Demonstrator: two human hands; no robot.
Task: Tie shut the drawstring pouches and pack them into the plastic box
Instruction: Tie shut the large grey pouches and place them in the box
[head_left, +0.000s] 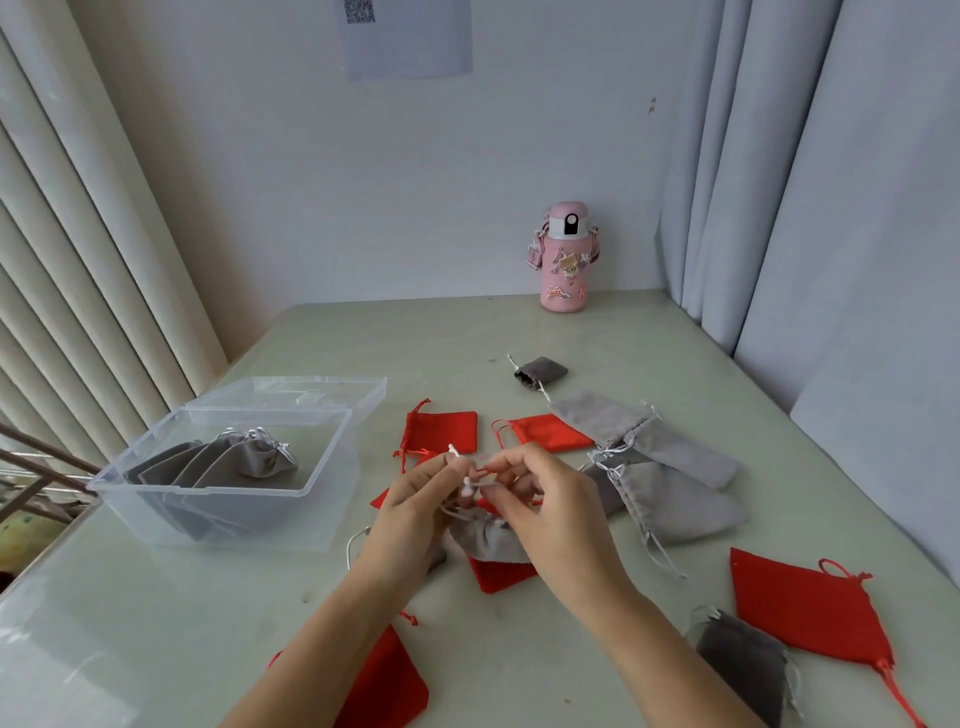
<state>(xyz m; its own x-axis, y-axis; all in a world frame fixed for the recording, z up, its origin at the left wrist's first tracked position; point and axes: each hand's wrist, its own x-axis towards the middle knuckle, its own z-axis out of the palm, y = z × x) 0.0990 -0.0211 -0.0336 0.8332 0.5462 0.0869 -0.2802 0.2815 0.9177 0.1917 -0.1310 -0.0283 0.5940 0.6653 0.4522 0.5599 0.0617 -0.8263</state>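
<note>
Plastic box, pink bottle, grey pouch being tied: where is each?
Plastic box (291, 519), head view, clear front wall.
Pink bottle (565, 270), head view, stickered body.
Held grey pouch (485, 540), head view, gathered fabric body.

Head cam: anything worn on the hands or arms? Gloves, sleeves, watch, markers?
Nothing worn that shows. The left hand and right hand are bare: no gloves, rings, tape or markers. The left forearm and right forearm are bare down to the bottom edge of the frame, with no sleeve, watch or bracelet in view. The nails are too blurred to judge.
</note>
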